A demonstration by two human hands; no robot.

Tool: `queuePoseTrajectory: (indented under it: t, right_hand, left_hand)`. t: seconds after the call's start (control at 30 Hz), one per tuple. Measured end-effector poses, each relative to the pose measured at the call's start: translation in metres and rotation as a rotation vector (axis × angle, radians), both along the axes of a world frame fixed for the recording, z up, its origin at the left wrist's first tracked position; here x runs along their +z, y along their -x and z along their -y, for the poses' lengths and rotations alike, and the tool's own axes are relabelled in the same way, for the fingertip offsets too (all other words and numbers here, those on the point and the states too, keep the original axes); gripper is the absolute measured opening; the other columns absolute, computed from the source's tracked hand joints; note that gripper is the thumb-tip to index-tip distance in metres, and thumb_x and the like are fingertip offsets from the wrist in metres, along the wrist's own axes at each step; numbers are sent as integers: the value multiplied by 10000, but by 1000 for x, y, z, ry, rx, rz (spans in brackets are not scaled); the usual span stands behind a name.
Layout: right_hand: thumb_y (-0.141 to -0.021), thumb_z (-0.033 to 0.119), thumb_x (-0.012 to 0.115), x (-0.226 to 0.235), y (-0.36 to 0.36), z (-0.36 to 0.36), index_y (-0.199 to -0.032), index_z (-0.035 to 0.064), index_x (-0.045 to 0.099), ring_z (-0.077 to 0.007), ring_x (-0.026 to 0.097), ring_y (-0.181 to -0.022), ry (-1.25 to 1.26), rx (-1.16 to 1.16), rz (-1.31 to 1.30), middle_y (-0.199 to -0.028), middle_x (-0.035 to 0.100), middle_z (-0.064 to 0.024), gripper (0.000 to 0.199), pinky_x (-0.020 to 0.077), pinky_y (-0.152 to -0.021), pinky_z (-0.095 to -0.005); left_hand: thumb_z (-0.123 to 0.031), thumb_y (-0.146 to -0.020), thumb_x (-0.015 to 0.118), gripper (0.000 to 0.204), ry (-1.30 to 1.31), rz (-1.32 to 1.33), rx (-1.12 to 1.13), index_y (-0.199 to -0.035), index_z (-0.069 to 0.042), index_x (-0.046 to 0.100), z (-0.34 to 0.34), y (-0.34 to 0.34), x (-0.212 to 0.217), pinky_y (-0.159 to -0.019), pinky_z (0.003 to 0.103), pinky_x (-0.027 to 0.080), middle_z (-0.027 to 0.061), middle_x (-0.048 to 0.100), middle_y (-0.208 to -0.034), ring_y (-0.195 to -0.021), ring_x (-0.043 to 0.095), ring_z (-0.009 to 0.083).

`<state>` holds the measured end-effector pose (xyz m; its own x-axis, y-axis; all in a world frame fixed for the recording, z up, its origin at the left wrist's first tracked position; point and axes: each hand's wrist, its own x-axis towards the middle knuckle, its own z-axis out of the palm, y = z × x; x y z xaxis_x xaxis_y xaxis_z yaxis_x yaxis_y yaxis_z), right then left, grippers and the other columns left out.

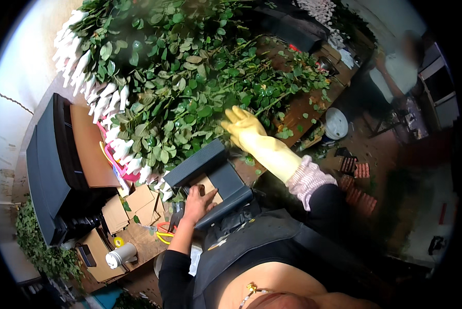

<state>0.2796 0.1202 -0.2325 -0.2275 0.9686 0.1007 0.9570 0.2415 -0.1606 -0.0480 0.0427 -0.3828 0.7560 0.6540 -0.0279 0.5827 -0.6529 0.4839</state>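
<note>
Left grip (196, 206): your bare hand lay inside the dark grey trough (197, 164), fingers partly bent and touching the cardboard piece (206, 184) in it; you could not tell from this view whether they pinched it.
Right grip (246, 129): you had it wide, the fingers of its yellow glove spread at the border of the leafy stems; a striped pinkish cuff (309, 180) circled your forearm.
Trough: it sat at the near edge of the surface (298, 109), right in front of your body, tilted to the surface's line in your view.
Leafy stems (184, 77): they were heaped from the middle of the surface toward its far edge.
White-wrapped heads (105, 100): they lined the heap's left side.
Left edge: a big black box (50, 159) stood there, a brown sheet (92, 147) leaning beside it.
Near left corner: a pale cup (121, 255) and a yellow roll (118, 241) were close together.
Near edge, left of you: loose cardboard pieces (142, 206) lay near red-and-yellow-handled cutters (164, 234).
Past the right edge: a white bucket (336, 123) and, farther off, a person (395, 74).
</note>
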Motion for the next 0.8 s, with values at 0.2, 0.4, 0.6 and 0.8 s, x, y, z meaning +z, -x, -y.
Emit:
queuePoseTrajectory:
  t: [0.2,0.4,0.6,0.8]
  right_hand:
    - [-907,197,757,-11,-35,-48,-1331,157,706,-252,539,-1388,52,-62,-1,-1504,598,-42,429,351,-1239,-373]
    - [-846,-41,562,57,-80,-27,-1282,85,707,-318,669,-1199,-380,247,-346,-1327,707,-143,477,521,-1060,-447]
    - [-901,-5,619,31,-106,58,-1265,121,702,-299,730,-988,178,426,-396,-1153,750,-112,395,586,-877,-444]
    - [-958,86,619,-51,-113,74,-1190,126,728,-359,688,-1086,692,264,-225,-1175,741,-109,260,553,-927,-454]
  left_hand:
    - [-357,-816,845,603,33,-41,38,-1394,-292,687,3,-2,6,-1088,463,462,181,536,-1307,-1263,500,387]
    - [-389,-830,837,625,31,-70,45,-1357,-120,635,1,-2,10,-1096,456,472,175,553,-1325,-1285,515,391]
    - [-386,-797,868,773,65,28,103,-1395,-44,518,1,3,8,-1045,473,513,201,571,-1339,-1222,578,424]
    - [-308,-688,932,1038,250,143,252,-1515,-14,378,4,8,3,-1156,481,423,229,538,-1435,-1345,515,429]
